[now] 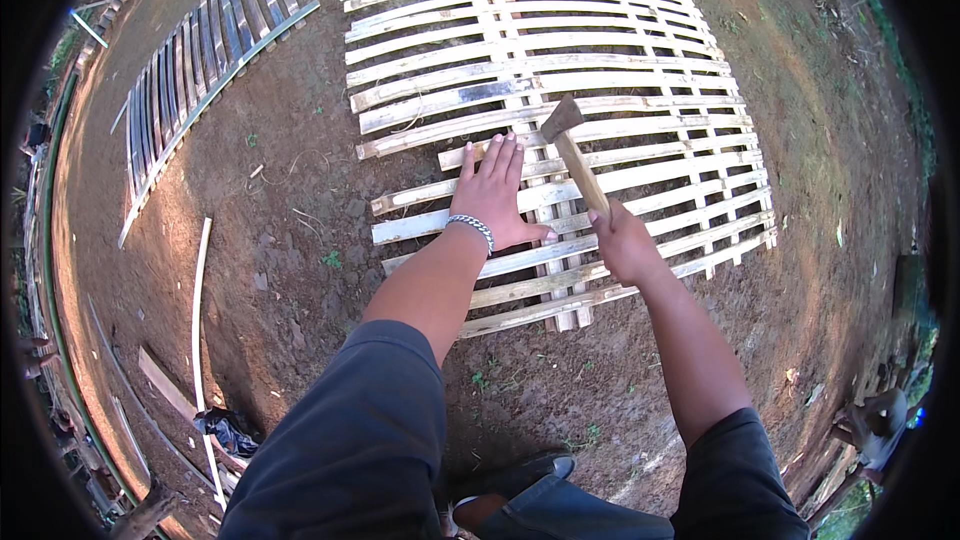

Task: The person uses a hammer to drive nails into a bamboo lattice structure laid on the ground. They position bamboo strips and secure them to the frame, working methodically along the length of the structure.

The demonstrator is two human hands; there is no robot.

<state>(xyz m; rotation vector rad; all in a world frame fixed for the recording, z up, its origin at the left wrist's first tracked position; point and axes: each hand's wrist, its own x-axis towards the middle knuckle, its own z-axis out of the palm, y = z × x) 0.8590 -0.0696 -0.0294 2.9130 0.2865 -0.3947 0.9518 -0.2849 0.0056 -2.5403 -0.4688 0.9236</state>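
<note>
In the head view, the left hand (493,202), with a silver chain-link bracelet (473,226) at its wrist, lies palm down on a large lattice of pale, flat wooden-looking slats (410,227). Its fingers are stretched out, close to one another with slight gaps, and the thumb points away to the right. The fingertips rest by a slat whose left end stops short of the ends beside it.

The right hand (627,243) has its fingers curled tightly around the lower end of a hatchet-like tool with a pale wooden handle and a wedge-shaped, dark metal head (580,170). The tool is tilted, its head up and to the left, near the left fingertips and over the slats; whether the head touches them I cannot tell.

The lattice lies on brown soil (310,190) ahead of the person, its slats running crosswise over lengthwise strips. At upper left is a smaller panel of darker slats (247,56). A long, pale, narrow strip (199,320) lies at left, near a crumpled black plastic bag (230,432).
</note>
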